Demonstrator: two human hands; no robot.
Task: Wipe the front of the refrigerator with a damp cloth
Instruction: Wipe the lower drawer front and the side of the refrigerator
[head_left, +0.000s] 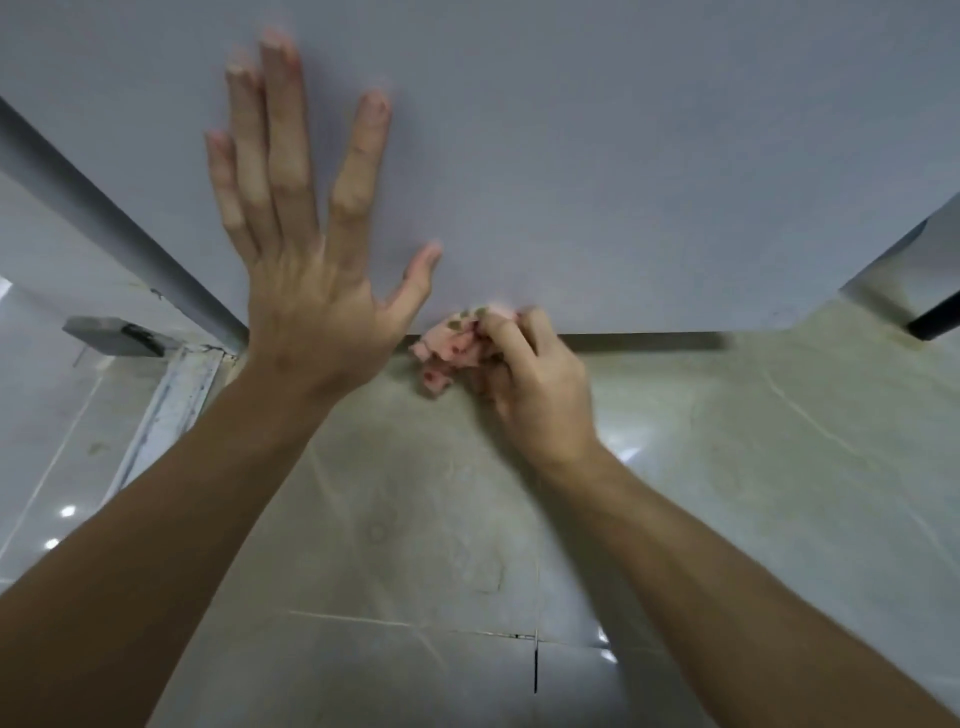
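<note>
The pale grey refrigerator front (597, 156) fills the upper part of the head view. My left hand (306, 234) lies flat against it with fingers spread and straight. Lower down, my right hand (524, 374) grips a bunched pink cloth (447, 348) with dark spots. The cloth is pressed at the bottom edge of the door, just right of my left wrist. Part of the cloth is hidden inside my fist.
Glossy beige floor tiles (727, 493) spread below the door's bottom edge. A dark grey side edge of the refrigerator (104, 208) runs down the left. A white frame strip (176, 395) and pale tiles lie at left. A dark object (935, 312) sits at the right edge.
</note>
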